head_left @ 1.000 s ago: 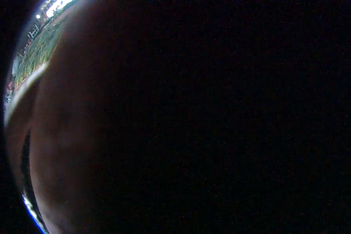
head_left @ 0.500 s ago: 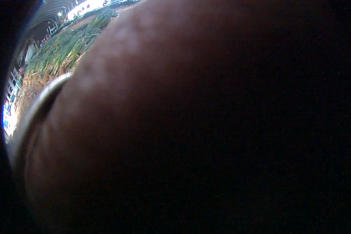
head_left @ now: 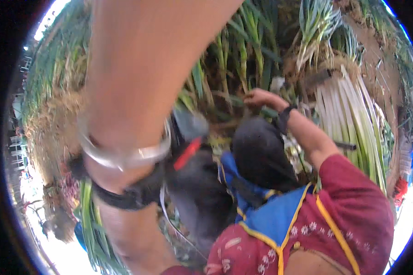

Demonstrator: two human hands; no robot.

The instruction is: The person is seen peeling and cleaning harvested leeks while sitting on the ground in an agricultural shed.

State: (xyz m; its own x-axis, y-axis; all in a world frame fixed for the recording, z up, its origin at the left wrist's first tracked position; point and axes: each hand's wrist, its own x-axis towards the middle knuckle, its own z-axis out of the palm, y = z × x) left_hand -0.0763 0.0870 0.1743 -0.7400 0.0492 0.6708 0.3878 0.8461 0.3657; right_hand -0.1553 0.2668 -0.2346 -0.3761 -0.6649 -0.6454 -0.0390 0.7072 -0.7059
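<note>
My left arm rises close in front of the camera, large and blurred. A silver bangle (head_left: 124, 158) and a black wristband (head_left: 128, 192) circle it. The raised part of my left hand (head_left: 151, 59) runs out at the top, so its fingers are hidden. My right hand (head_left: 260, 98), with a black band (head_left: 284, 117) at the wrist, is closed low by the bases of standing long green onions (head_left: 243, 59). What its fingers hold, if anything, cannot be made out.
Trimmed white onion stalks (head_left: 348, 119) lie in a pile at the right. A loose bunch (head_left: 314, 32) sits beyond, on brown soil. Untrimmed onions (head_left: 73, 64) heap up at the far left; others (head_left: 94, 229) lie near lower left. My dark-clothed knee (head_left: 261, 151) and blue apron (head_left: 275, 215) fill the middle.
A hand nearly covered the camera before. My left hand has moved off most of the picture, uncovering my right hand, lap and the onions.
</note>
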